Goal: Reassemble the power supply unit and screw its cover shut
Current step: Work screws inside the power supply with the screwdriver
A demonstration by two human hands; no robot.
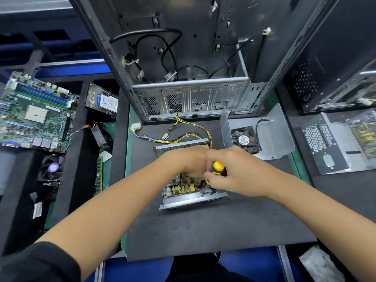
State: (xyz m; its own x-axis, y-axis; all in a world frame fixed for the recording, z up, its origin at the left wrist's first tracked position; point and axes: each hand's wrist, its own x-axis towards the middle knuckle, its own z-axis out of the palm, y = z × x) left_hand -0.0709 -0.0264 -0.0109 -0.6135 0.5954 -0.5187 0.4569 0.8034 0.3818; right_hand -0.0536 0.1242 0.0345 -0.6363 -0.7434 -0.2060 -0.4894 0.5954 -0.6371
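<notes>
Black sleeve fabric covers the left upper arm at the near left edge, and bare forearms reach out over a dark grey, faintly speckled mat (213,226) lying on the table. On that mat, near the middle, sits the power supply unit (191,197): an open tray of bare sheet steel with a folded near lip, its circuit board showing copper coils, yellow blocks and round capacitors. The right hand (234,171) curls its fingers round a screwdriver (214,173) with a rounded yellow and black handle; the thin shaft slants down to the tray's near right corner. The left hand (189,162) rests over the board just beside it, fingers bent downward; what they touch is hidden. Yellow and black wires (183,137) run from the unit's far perforated wall to white plastic plugs. Just right, a bent grey metal cover (278,137) lies flat with one panel upright, and a square black fan (247,141) rests on it, its round label reading "HK FAN". Farther off stands an open steel computer case (189,96) with punched vents and looping black cables. Far left, a green motherboard (34,112) with blue slots and a hard drive (102,102) with a white label, too small to read. Far right, another honeycomb-punched metal box (333,143).
</notes>
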